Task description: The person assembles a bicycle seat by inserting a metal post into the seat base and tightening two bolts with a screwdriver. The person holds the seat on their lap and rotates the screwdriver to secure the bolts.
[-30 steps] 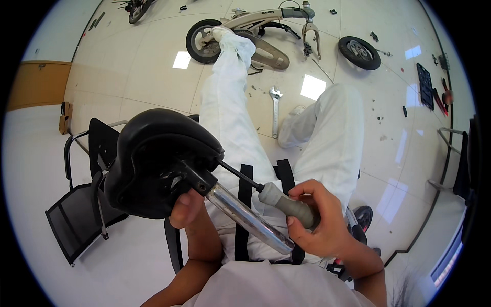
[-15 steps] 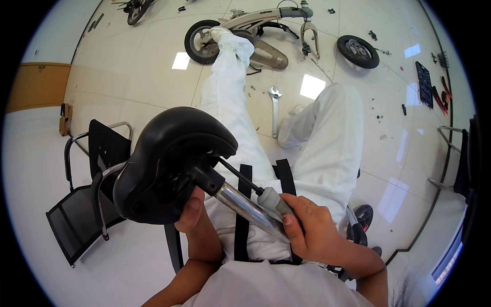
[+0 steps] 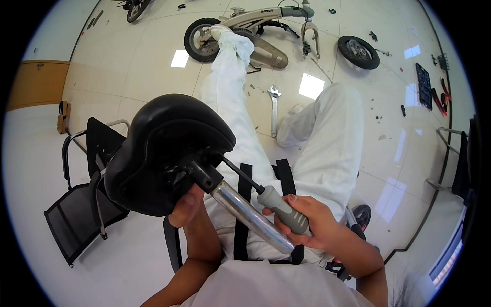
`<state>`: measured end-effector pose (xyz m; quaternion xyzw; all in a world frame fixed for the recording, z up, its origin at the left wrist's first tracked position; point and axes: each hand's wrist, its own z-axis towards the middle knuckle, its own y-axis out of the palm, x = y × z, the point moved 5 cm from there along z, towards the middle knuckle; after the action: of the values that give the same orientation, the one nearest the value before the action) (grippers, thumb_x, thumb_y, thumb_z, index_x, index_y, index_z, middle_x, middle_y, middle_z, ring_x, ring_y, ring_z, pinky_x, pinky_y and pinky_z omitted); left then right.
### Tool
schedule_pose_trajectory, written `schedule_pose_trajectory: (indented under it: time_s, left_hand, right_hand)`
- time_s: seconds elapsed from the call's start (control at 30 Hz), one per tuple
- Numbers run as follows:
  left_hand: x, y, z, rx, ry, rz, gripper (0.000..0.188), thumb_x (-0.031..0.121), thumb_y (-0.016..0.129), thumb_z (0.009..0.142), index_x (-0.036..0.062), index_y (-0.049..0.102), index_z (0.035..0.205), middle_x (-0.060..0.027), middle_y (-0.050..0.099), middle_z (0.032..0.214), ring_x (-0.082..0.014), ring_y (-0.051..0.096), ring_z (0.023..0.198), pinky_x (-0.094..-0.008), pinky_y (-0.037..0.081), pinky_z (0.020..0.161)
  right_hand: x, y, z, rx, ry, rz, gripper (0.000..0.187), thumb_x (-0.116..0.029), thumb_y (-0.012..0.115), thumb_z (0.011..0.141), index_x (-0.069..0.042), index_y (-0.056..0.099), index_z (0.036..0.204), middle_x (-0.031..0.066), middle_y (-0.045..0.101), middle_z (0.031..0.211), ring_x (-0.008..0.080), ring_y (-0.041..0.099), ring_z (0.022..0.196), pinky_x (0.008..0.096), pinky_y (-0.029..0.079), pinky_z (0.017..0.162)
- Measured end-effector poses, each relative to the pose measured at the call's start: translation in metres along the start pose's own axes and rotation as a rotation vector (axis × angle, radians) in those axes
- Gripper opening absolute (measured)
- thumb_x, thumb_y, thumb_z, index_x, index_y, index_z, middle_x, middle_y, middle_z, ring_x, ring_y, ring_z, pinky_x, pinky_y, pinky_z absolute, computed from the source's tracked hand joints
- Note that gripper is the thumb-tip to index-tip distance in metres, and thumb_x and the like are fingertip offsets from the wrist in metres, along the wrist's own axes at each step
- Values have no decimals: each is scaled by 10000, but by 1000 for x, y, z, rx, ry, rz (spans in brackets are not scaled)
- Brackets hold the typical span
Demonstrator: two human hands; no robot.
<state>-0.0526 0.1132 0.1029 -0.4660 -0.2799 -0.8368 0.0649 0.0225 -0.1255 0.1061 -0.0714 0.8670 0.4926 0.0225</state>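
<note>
As the seatpost [image 3: 251, 216] points lower right, screwdriver [image 3: 272, 199] alongside, nearly parallel

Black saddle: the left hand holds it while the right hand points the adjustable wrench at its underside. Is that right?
Not quite: the right hand holds a grey-handled screwdriver, pointed at the underside of the black saddle, which the left hand does hold. The head view shows this, with the adjustable wrench on the floor.
</note>
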Motion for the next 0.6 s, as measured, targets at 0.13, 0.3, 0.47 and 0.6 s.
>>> schedule_pose_trajectory:
  time_s: [0.13,0.3,0.47,0.6]
  left_hand:
    - [-11,-16,-13,203,-31,14,549,96,614,710,-48,545,1236,-171,580,1229,-328,540,1152,-476,369,1060]
    - [-18,-6,1,120,-18,-139,642,90,571,760,-58,415,1365,-190,507,1344,-354,487,1249,-485,338,1100]
    - [-20,-12,-16,229,-95,18,710,179,659,743,-42,418,1373,-143,493,1351,-288,430,1286,-434,252,1144]
    - [-15,-8,-21,165,-76,220,709,223,668,768,-40,411,1375,-124,480,1364,-267,409,1302,-419,246,1144]
  right_hand:
    - [-12,-5,4,45,-127,-164,434,-404,462,1002,-7,461,1176,85,563,858,96,415,500,229,344,479]
    - [-42,6,-12,305,-640,-1159,364,-220,620,931,-37,450,1196,115,565,947,134,537,668,284,434,581]
    - [-41,23,-25,507,-821,-1640,325,-169,630,888,-4,531,1150,156,572,838,278,572,606,362,464,550]
    - [-39,25,-26,477,-862,-1597,330,-141,578,914,22,525,1197,148,566,772,321,552,545,405,462,511]
